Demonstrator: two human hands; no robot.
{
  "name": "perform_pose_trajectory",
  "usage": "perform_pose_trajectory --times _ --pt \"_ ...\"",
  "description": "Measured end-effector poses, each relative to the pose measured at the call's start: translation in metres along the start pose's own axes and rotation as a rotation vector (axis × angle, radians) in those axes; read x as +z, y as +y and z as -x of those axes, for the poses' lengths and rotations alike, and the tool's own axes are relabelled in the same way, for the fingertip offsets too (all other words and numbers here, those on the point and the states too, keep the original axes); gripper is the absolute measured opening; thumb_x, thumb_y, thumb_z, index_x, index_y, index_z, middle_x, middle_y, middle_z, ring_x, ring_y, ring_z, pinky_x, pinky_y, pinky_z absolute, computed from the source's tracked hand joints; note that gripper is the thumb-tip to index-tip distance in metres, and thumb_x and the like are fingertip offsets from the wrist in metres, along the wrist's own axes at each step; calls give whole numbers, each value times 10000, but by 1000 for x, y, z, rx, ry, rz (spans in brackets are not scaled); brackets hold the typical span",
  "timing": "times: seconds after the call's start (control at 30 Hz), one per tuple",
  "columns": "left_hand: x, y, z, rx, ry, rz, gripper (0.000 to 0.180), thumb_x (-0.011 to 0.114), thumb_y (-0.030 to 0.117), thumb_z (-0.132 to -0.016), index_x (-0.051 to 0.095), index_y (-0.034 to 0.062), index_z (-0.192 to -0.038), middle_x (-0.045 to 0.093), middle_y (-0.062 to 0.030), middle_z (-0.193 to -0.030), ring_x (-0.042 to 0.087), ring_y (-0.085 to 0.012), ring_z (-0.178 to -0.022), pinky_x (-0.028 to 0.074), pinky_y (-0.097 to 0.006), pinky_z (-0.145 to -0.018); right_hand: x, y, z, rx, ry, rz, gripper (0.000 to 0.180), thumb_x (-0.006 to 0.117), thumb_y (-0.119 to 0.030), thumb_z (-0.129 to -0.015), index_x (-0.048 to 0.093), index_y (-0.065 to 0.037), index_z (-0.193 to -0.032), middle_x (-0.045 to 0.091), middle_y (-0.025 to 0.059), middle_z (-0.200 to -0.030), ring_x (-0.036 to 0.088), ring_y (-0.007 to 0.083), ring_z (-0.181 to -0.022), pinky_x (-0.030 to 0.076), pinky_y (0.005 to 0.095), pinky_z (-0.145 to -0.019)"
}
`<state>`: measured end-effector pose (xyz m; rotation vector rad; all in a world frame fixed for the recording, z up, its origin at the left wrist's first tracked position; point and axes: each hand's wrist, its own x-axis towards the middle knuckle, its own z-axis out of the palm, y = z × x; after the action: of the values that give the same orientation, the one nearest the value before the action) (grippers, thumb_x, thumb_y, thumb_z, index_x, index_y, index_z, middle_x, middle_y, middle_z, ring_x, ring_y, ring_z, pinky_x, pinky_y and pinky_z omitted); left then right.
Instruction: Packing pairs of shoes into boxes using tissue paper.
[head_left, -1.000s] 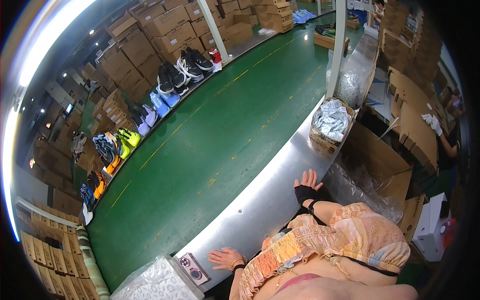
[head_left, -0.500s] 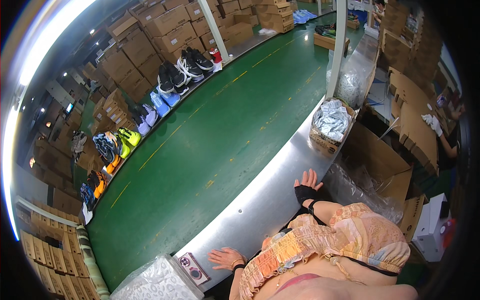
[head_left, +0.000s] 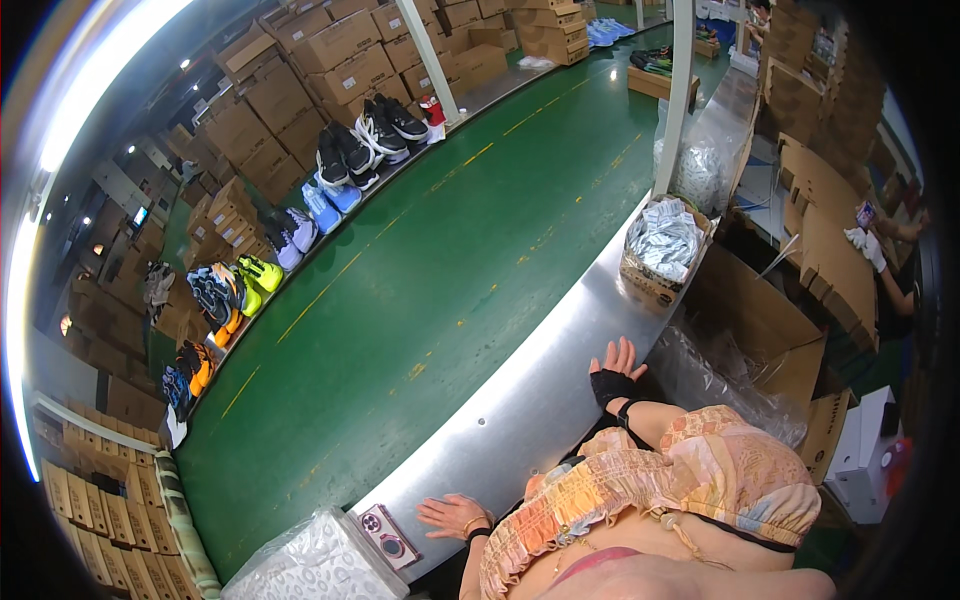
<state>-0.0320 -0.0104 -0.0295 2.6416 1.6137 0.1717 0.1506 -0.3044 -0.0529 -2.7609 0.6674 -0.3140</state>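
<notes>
My left hand (head_left: 452,515) lies flat, fingers spread, on the steel rim (head_left: 520,400) that borders a green conveyor belt (head_left: 420,280). A phone in a pink case (head_left: 388,536) lies just left of it. My right hand (head_left: 615,370), in a black fingerless wrist wrap, rests flat on the same rim farther along, fingers apart. Neither hand holds anything. Pairs of sports shoes (head_left: 360,145) in black, blue, yellow and orange stand in a row on the belt's far edge.
A clear bag of white wrapped material (head_left: 310,560) sits at the rim's near end. A cardboard box of silvery packets (head_left: 665,245) stands ahead of my right hand. Open cartons (head_left: 760,320) and another person's gloved hand (head_left: 865,245) are on the right. Stacked boxes line the far side.
</notes>
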Motion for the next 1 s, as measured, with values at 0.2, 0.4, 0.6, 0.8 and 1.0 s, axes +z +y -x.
perform_pose_trajectory --times 0.2,0.4,0.6,0.8,1.0 --pt "4 -2 0 8 13 -18 484 340 255 -834 330 28 -1262 236 -139 -1365 176 -286 -1279 111 -567 -978 0 1 -1 13 -27 -3 535 537 -362 -729 398 -100 -1174 236 71 -1335 159 215 -1265 147 656 -907" --pt "-5 2 0 -3 -16 -13 489 340 255 -833 324 29 -1267 230 -137 -1368 171 -284 -1281 112 -563 -979 -6 -3 0 15 -57 25 531 533 -355 -736 378 -104 -1177 224 76 -1340 157 231 -1266 164 661 -892" --pt "1 -1 0 4 -8 -29 495 338 260 -835 316 31 -1273 220 -135 -1374 165 -283 -1283 109 -558 -982 -9 -4 0 1 -32 15 528 531 -356 -734 381 -104 -1172 235 78 -1336 169 232 -1263 174 661 -888" --pt "-7 2 1 -2 -30 -8 495 334 263 -838 313 31 -1275 212 -133 -1377 157 -284 -1285 104 -561 -983 -10 -4 0 5 -48 10 532 526 -361 -736 375 -99 -1173 227 79 -1340 160 231 -1266 172 661 -889" --pt "-10 4 1 -6 -42 -10 491 329 264 -840 315 30 -1273 212 -134 -1377 163 -288 -1283 108 -565 -981 -9 -4 0 11 -27 -7 538 551 -356 -718 409 -98 -1168 246 76 -1333 165 219 -1263 152 656 -904"
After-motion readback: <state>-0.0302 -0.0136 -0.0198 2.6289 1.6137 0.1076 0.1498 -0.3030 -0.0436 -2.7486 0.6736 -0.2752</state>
